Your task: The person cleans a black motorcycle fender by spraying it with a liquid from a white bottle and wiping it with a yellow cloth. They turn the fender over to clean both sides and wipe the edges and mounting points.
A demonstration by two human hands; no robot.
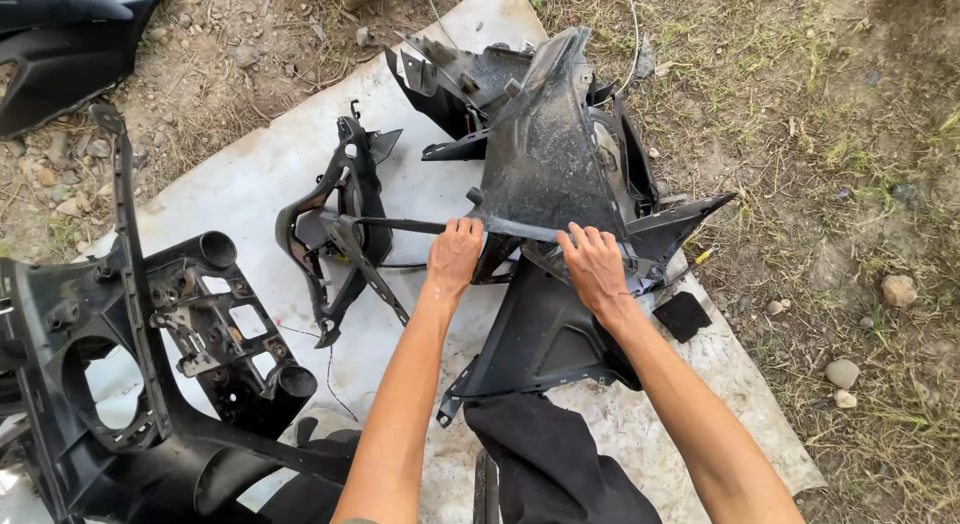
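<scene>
We grip the lower edge of a dusty black scooter fairing panel (pixel 545 154) with both hands: our left hand (pixel 455 256) curls over its left end, our right hand (pixel 595 266) clasps the middle. It stands tilted on a pale sheet (pixel 260 179), leaning against other black panels. We judge the thin mounting tabs could snap if we twist, and the dusty plastic could slip, dropping onto the black bracket frame (pixel 340 234).

We have a single view, worn on the person's head. It looks steeply down and forward, close over both forearms, onto a pale ground sheet (pixel 260 184) with grass and dirt beyond its far edge.
</scene>
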